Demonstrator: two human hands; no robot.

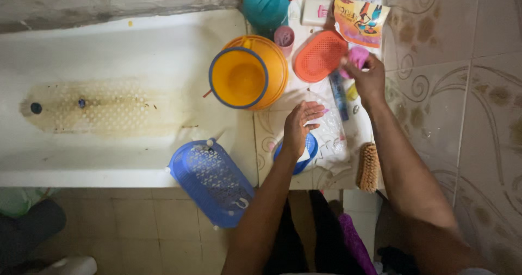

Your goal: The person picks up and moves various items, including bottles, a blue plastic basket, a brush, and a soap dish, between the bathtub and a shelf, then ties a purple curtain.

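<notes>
While the head camera looks straight down at a tiled ledge [272, 124] at the end of a stained white bathtub [109, 52], I see my right hand [368, 79] closed around a small pink soft-looking cloth or sponge [357, 56], fingers curled tight on it just beside the orange oval plastic strainer basket [319, 56]. My left hand [299, 127] hovers flat with fingers spread and loosely extended, holding nothing, over a round blue plastic lid-like dish [308, 151] and a crumpled clear plastic bag [331, 131]. Nearby stand nested orange plastic basins with a blue rim [247, 73], a teal plastic jug [265, 3], a small pink cup [284, 36], a colourful printed sachet [360, 20] and a white soap-like bar [314, 11]. A blue perforated plastic basket [211, 181] leans on the tub's near edge, and a wooden scrubbing brush [369, 168] lies at the ledge's right end. In my judgement the pink piece is light and squashy, likely wet and a little slippery, so a full pinch round its middle suits it; nothing about it looks fragile.
</notes>
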